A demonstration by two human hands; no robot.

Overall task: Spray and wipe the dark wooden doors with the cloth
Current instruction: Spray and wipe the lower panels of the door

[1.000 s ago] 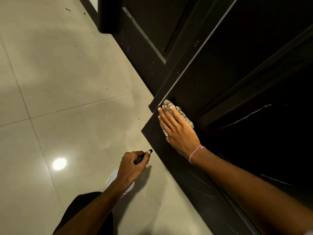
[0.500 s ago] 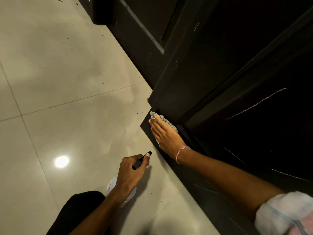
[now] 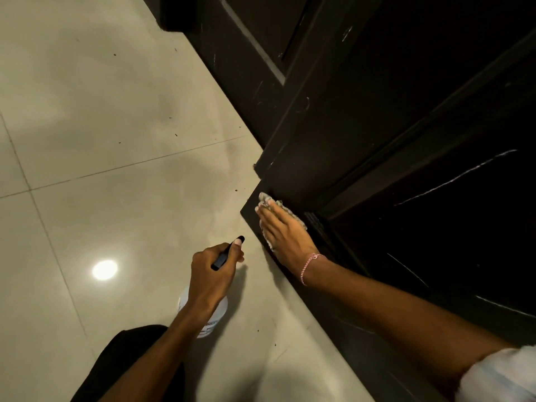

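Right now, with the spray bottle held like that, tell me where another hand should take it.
Probably take the spray bottle by its white body, coming from below: the left hand wraps the black spray head, so only the rounded body hanging beneath that hand is free.

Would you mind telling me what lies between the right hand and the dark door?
The cloth lies there: in the head view, the right hand presses it flat against the dark door near its lower corner.
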